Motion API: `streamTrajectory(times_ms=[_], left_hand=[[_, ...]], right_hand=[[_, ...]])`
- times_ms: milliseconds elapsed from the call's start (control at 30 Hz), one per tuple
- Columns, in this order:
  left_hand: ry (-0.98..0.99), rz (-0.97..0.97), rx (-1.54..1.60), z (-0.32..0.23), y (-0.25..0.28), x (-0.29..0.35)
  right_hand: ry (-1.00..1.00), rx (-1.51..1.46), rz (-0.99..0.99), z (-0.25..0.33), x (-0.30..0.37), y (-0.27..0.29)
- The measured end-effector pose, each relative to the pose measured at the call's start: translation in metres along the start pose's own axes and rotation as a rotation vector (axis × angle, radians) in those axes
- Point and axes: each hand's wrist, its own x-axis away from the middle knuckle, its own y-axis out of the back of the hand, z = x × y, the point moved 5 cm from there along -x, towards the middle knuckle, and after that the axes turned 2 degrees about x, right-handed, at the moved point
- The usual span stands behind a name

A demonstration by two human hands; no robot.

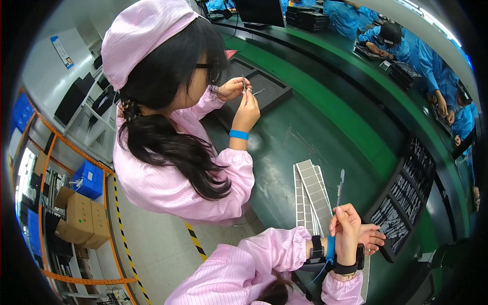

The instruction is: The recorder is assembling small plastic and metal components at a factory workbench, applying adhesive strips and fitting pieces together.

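My right hand point(347, 226) is raised, with thumb and fingers pinched on the lower end of a slim grey strip-shaped part point(340, 185), which points upward. Behind it, my left hand point(373, 238) reaches across to the right, fingers spread and nothing visible in them. Its fingertips are beside the near edge of a black compartmented tray point(367, 217); whether they touch it, I cannot tell. Slim dark and silvery parts point(390, 223) fill the tray's compartments. Left of my hands lie overlapping sheets of pale grey rectangular labels or pads point(310, 185) on the green bench point(274, 147).
A co-worker in pink point(183, 178) stands close on my left, handling a small part over a black foam-lined tray point(274, 91). People in blue point(432, 66) work beyond the bench. Shelves with cartons point(84, 218) and a blue bin point(89, 179) stand at far left.
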Motion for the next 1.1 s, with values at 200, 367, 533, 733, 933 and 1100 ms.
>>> streamTrajectory(times_ms=[200, 367, 533, 733, 933, 1100], left_hand=[[0.005, -0.083, -0.012, -0.003, 0.002, 0.002], [0.003, -0.065, -0.008, -0.009, -0.003, -0.004], [0.016, -0.071, -0.011, -0.007, 0.002, -0.001], [0.025, -0.077, -0.002, -0.001, 0.003, -0.002], [0.035, -0.069, 0.021, -0.004, 0.001, 0.000], [0.014, -0.058, 0.041, -0.003, -0.002, 0.001]], right_hand=[[-0.018, 0.004, 0.002, -0.004, -0.004, 0.003], [-0.014, -0.023, 0.009, 0.004, -0.009, 0.003], [-0.018, -0.045, 0.016, 0.000, -0.007, 0.001], [-0.015, -0.038, 0.011, 0.001, -0.002, 0.001], [-0.030, -0.050, -0.014, -0.001, -0.003, 0.001], [-0.014, -0.030, 0.004, 0.000, -0.004, 0.001]])
